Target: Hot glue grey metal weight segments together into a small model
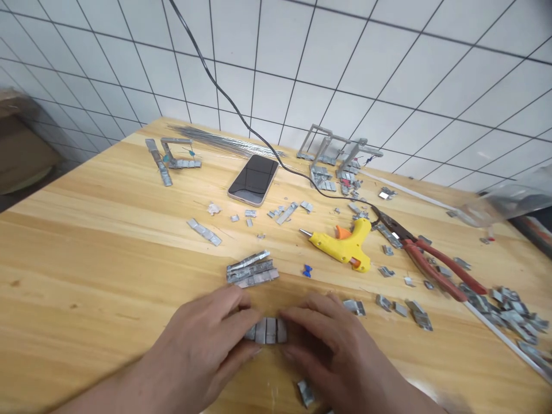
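My left hand [207, 339] pinches the left end of a short row of grey metal pieces [271, 330] low in the middle of the view. At the row's right end are the fingertips of my right hand [328, 339], bent around it. Just beyond my left hand lies a small stack of grey metal strips [252, 269]. A small blue piece [307, 270] rests on the wooden table [107, 259] beyond my right hand. One loose metal piece [305, 393] lies near my right wrist.
A yellow glue gun [345, 247] and red-handled pliers [435, 267] lie to the right, near scattered metal pieces [513, 310]. Farther back are a phone [253, 179], thin rods [215, 140] and small metal frames [323, 152]. A black cable [224, 95] crosses the tiled wall.
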`<state>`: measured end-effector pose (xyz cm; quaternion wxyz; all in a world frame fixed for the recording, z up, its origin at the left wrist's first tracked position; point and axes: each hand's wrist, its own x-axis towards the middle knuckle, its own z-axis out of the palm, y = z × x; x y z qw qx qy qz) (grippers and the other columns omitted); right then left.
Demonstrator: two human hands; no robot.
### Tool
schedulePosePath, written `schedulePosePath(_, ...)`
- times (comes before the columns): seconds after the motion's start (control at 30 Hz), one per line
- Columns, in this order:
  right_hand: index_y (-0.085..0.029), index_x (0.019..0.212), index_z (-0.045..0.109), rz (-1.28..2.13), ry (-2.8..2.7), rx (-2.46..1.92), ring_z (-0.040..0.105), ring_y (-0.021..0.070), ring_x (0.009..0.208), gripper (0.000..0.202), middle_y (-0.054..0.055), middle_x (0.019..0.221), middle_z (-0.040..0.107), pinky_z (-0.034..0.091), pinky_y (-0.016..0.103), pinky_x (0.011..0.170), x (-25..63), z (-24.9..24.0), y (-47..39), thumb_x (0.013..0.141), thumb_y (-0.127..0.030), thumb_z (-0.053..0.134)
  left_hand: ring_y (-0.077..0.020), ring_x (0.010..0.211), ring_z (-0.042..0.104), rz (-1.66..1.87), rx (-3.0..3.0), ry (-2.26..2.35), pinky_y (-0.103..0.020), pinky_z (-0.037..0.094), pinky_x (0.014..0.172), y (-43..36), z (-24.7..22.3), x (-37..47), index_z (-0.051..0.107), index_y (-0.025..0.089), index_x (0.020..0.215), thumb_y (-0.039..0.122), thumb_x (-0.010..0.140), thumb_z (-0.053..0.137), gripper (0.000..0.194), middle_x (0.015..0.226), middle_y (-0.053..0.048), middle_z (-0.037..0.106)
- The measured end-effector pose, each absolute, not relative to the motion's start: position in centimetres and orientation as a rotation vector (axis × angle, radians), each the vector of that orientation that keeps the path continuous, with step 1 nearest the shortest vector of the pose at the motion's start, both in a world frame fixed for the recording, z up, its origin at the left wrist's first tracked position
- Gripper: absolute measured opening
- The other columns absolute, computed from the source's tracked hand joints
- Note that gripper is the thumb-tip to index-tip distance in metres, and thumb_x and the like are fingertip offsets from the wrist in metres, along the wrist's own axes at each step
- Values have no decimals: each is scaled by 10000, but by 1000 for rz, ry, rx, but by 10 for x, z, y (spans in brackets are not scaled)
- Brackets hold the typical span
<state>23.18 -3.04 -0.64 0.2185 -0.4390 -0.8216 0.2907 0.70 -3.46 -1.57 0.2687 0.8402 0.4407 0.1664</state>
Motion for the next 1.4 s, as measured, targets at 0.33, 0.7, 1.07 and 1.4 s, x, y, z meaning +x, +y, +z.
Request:
schedulePosePath(0.33, -274, 1002, 642, 743, -2268, -1163, 599, 182, 763, 340, -24, 833, 672, 395, 326, 683, 228, -8, -28, 763, -35, 676, -195, 727, 555, 531, 2335, 1142, -288, 433, 588, -33, -14, 8, 635, 235, 965, 152, 877, 525, 163, 842, -19, 582)
schedulePosePath(0.7, -253, 943, 647, 699, -2262, -1129, 597, 171, 733, 264, -15, 813, 679, 382, 318, 686, 227, -12, -29, 778, -50, 677, -186, 712, 562, 583, 2348, 1138, -282, 450, 584, -31, -16, 9, 648, 227, 970, 137, 869, 531, 179, 837, -20, 594)
schedulePosePath(1.07, -207, 760, 624, 646, -2321, -1151, 599, 176, 715, 150, 6, 767, 677, 413, 306, 672, 224, -11, -28, 800, -63, 638, -173, 739, 567, 600, 2317, 1159, -270, 446, 613, -32, -19, 11, 641, 232, 964, 120, 857, 528, 191, 859, -10, 598)
schedulePosePath(1.4, -215, 950, 618, 500, -2341, -1056, 556, 155, 669, 140, 3, 766, 652, 402, 296, 637, 237, -9, -34, 848, -126, 582, -188, 858, 589, 531, 2217, 1176, -290, 481, 721, -34, -13, 3, 585, 233, 1012, 120, 837, 583, 208, 970, -17, 602)
